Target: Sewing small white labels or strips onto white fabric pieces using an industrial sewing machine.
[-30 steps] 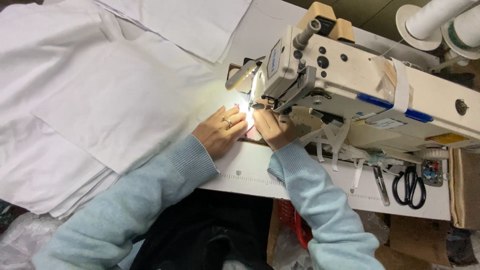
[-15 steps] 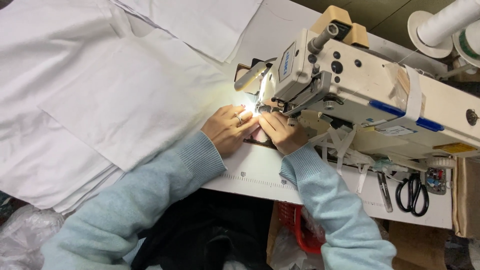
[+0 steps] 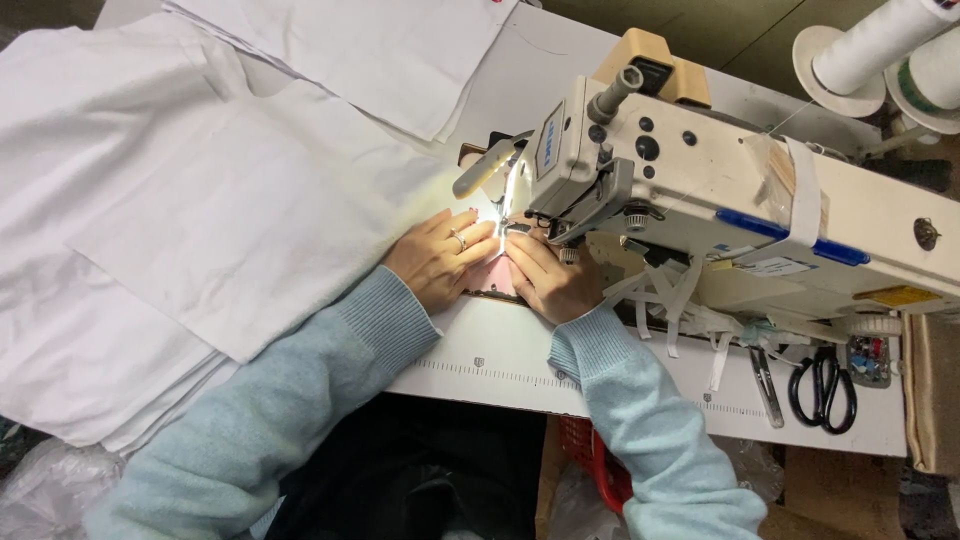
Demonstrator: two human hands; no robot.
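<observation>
My left hand (image 3: 440, 260), with a ring on one finger, lies flat on white fabric (image 3: 230, 230) beside the needle of a cream sewing machine (image 3: 720, 190). My right hand (image 3: 545, 278) presses down just in front of the presser foot (image 3: 512, 226), fingertips close to the left hand's. A small pink piece (image 3: 488, 275) shows between the two hands under the machine's bright lamp. Both arms wear light blue knit sleeves.
Stacked white fabric pieces (image 3: 120, 330) cover the left of the white table (image 3: 520, 370). Black scissors (image 3: 825, 385) and thread snips (image 3: 768, 385) lie at the right. Thread cones (image 3: 880, 45) stand at the back right. White strips (image 3: 690, 300) hang under the machine.
The view has shifted slightly, so machine and hands sit a little further right in frame. Both hands stay together at the needle, with the fingers edged closer to the presser foot.
</observation>
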